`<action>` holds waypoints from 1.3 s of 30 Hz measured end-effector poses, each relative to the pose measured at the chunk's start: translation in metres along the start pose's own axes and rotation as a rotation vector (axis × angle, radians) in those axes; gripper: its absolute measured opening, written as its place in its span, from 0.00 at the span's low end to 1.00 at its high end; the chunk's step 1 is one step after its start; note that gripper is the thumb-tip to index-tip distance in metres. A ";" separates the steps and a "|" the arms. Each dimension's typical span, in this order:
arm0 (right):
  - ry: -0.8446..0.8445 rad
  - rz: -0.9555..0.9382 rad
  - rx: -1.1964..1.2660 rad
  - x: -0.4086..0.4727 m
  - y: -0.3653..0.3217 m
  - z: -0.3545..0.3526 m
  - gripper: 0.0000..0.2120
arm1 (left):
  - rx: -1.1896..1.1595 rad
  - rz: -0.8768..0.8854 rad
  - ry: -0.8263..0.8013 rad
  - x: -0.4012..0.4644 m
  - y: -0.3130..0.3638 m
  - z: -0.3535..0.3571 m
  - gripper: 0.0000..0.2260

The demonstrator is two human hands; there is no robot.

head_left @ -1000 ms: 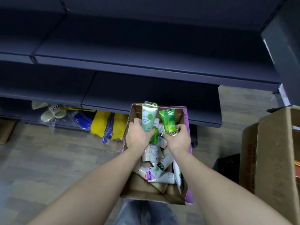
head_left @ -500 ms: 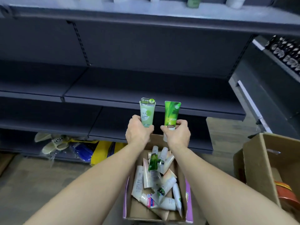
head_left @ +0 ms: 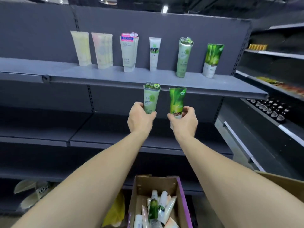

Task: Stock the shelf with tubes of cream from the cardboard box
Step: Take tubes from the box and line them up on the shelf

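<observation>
Cardboard box: nearest item, on the floor below both forearms, top open. Loose tubes lie heaped inside, long axes mostly running front to back, several tilted against one another.

Left hand: raised above the box, fingers curled round the lower end of a pale green tube. The tube stands upright, long axis vertical, crimped flat end up, cap end hidden in the grip.

Right hand: beside the left and apart from it, thumb and fingers pinching the lower part of a bright green tube. This tube is also upright, flat end up, leaning slightly left. The two tubes do not touch.

Shelf: grey, beyond and above the box. Both tube tops reach its front edge from below. A row of tubes stands on caps along the back panel: yellow tube, pink tube, white tubes, a slim white tube, a matching pale green tube, a matching bright green tube. Bare shelf surface lies in front of the row.

Lower shelves: dark, between the box and the stocked shelf.
</observation>
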State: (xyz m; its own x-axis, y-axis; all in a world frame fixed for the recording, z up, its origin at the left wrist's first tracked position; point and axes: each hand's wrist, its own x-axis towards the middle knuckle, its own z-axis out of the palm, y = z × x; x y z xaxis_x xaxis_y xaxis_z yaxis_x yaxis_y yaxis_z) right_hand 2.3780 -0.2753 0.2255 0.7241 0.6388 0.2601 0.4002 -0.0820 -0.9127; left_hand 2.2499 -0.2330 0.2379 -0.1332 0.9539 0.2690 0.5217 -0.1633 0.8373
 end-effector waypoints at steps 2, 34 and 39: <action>0.025 -0.019 0.013 0.010 -0.020 -0.002 0.24 | -0.011 0.035 0.029 0.009 0.017 -0.009 0.20; 0.174 -0.051 -0.047 0.240 -0.053 -0.097 0.19 | -0.138 0.211 0.063 0.081 0.187 0.117 0.21; 0.130 -0.039 -0.108 0.285 -0.040 -0.093 0.20 | -0.097 0.178 0.109 0.096 0.192 0.140 0.21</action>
State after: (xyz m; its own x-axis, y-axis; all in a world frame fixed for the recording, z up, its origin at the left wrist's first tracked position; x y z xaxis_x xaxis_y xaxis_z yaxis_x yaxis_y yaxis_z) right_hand 2.6208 -0.1615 0.3652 0.7705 0.5392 0.3399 0.4828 -0.1455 -0.8636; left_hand 2.4553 -0.1377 0.3574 -0.1392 0.8762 0.4615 0.4625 -0.3545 0.8127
